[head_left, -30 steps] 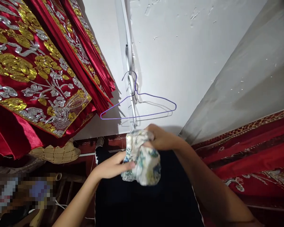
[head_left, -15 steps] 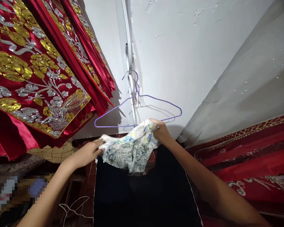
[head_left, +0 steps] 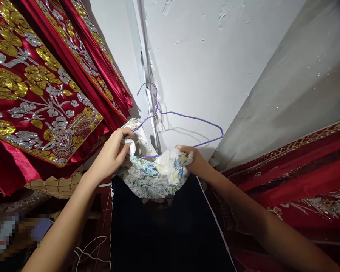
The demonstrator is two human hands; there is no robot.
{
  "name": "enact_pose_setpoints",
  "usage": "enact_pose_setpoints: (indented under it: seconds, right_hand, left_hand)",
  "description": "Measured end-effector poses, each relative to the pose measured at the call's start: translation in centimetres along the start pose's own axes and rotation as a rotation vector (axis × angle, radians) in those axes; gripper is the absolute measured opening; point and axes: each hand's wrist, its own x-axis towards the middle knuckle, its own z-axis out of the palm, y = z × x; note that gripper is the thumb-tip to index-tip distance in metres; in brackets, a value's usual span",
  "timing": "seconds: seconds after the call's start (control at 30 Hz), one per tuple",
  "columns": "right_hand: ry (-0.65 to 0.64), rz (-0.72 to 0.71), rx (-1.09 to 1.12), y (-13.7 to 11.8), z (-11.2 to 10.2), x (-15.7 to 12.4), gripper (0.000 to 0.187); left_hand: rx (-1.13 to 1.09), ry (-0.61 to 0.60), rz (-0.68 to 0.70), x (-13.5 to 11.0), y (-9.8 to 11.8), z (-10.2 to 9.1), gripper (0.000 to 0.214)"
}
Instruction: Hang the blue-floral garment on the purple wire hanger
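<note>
A white garment (head_left: 155,175) with a blue, yellow and grey pattern is stretched between my two hands. My left hand (head_left: 116,151) pinches its edge at the left end of a purple wire hanger (head_left: 191,116), and part of the cloth lies over that end. My right hand (head_left: 188,156) grips the garment's other side, just below the hanger's lower bar. The hanger's right end is bare. Its hook hangs at a narrow white upright (head_left: 144,49) against the wall. Cloth and fingers hide the hanger's left corner.
Red satin cloth (head_left: 45,90) with gold and silver sequins hangs at the left. A pale translucent sheet (head_left: 274,83) slants along the right, above red embroidered fabric (head_left: 297,177). Below my hands is dark cloth (head_left: 170,234). A white cord (head_left: 89,251) lies on the floor.
My left hand has moved up to the hanger's left end, bringing the garment's edge over it. The hanger has tilted slightly. My right hand still holds the other side.
</note>
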Motion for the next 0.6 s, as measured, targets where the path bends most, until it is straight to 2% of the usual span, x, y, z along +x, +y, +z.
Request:
enact_pose_setpoints:
  seconds: [0.07,0.13,0.2,0.27,0.3,0.37,0.5,0.53,0.6]
  right_hand:
    - [-0.044,0.004,-0.034,-0.8,0.1,-0.7,0.008]
    - [0.031,0.002,-0.132,-1.6,-0.8,-1.5,0.007]
    - [0.258,0.019,-0.228,-2.2,-2.4,-2.4,0.013]
    - [0.475,0.067,-0.303,-2.6,-4.0,-3.0,0.036]
    - [0.527,0.095,-0.351,-2.7,-4.8,-3.1,0.047]
    - [0.512,0.136,-0.475,-2.9,-6.1,-3.0,0.063]
    - [0.311,0.128,-0.660,-2.9,-7.8,-2.2,0.090]
    - [0.267,0.108,-0.685,-2.8,-8.1,-2.0,0.087]
    - [0.203,0.060,-0.718,-2.7,-8.5,-1.9,0.061]
  left_hand:
    - [0.033,0.021,0.028,1.0,-0.8,0.4,0.052]
    - [0.083,-0.001,0.051,1.6,-2.0,0.5,0.053]
    - [0.129,-0.026,0.066,1.8,-2.8,0.5,0.047]
    - [0.164,-0.042,0.072,1.7,-2.9,0.5,0.040]
    - [0.180,-0.053,0.077,1.6,-2.8,0.5,0.036]
    - [0.204,-0.068,0.087,1.5,-2.4,0.6,0.031]
    - [0.196,-0.037,0.069,1.6,-2.3,1.0,0.025]
    - [0.187,-0.034,0.058,1.6,-2.5,1.1,0.024]
    - [0.167,-0.046,0.033,1.5,-2.8,1.4,0.021]
